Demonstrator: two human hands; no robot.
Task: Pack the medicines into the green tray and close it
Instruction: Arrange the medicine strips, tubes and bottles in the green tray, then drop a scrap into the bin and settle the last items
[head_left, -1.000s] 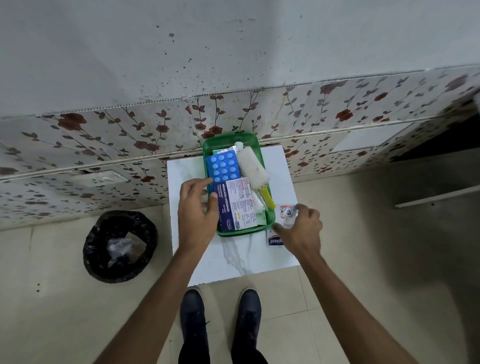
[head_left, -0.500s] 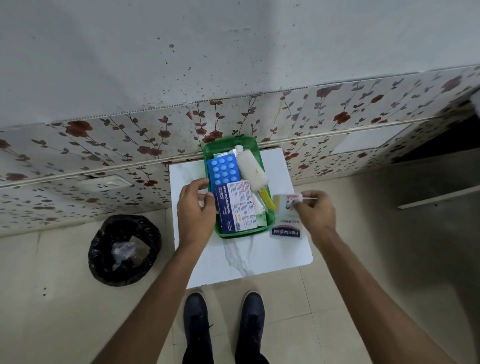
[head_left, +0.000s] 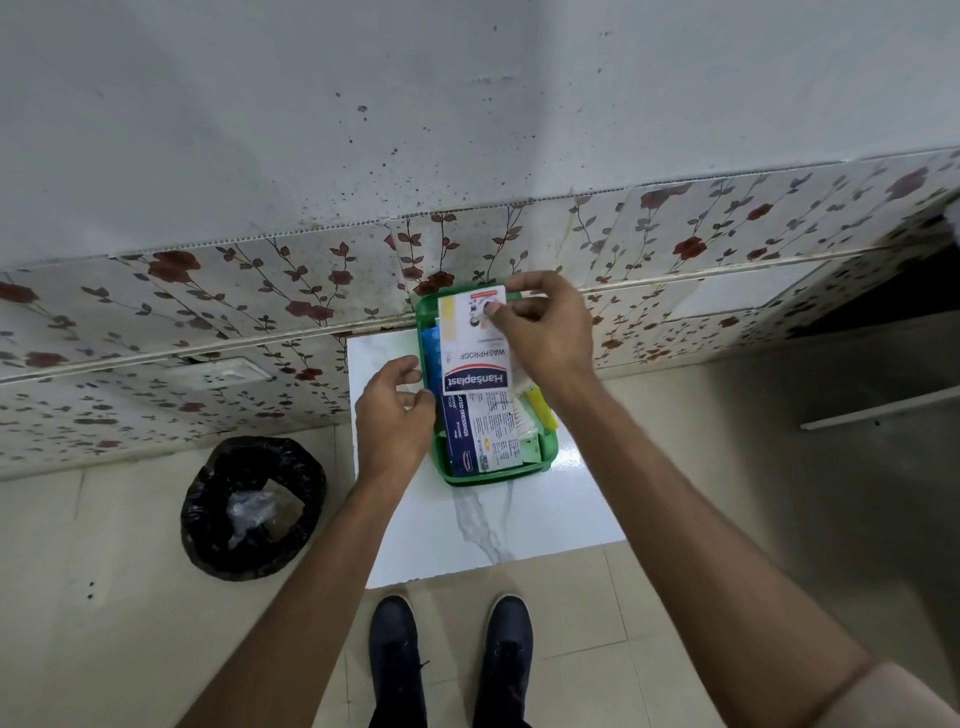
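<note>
The green tray (head_left: 491, 475) stands on a small white marble-patterned table (head_left: 498, 525) against the wall. My right hand (head_left: 545, 327) pinches the far end of a white Hansaplast plaster pack (head_left: 475, 358) and holds it over the tray's far half. Beneath it lie a blue-and-white dressings box (head_left: 483, 431), a blue blister strip (head_left: 430, 353) and a yellow item (head_left: 540, 408). My left hand (head_left: 397, 415) rests against the tray's left rim with fingers curled and nothing in them. No lid shows.
A black-bagged bin (head_left: 252, 506) stands on the floor left of the table. The floral-tiled wall (head_left: 260, 291) runs right behind the tray. My dark shoes (head_left: 452, 660) are at the table's near edge. A white bar (head_left: 878, 408) crosses the floor at right.
My right hand has lifted the Hansaplast pack from the table right of the tray and carried it over the tray. My left hand stays at the tray's left rim.
</note>
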